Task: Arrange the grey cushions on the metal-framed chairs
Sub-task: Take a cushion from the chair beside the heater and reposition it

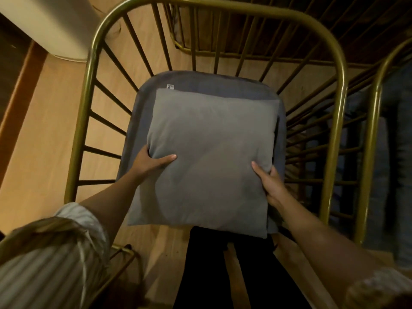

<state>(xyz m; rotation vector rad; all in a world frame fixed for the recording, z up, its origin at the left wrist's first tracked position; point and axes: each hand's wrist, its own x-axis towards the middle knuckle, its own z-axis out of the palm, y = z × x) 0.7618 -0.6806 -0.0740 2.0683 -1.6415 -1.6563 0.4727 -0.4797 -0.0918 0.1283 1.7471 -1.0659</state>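
Note:
A square grey cushion (pixel 211 157) lies flat over a darker blue-grey seat pad (pixel 200 82) inside a brass metal-framed chair (pixel 89 70), seen from above. A small white label shows on the pad's far left corner. My left hand (pixel 151 162) grips the cushion's left edge, thumb on top. My right hand (pixel 270 182) grips its right edge. The cushion's near edge overhangs the seat toward my dark trousers.
A second brass chair frame (pixel 376 103) stands close on the right, with another frame (pixel 185 46) beyond the chair's back. A white rounded object (pixel 49 25) sits at the top left. Light wooden floor (pixel 44 134) shows through the bars.

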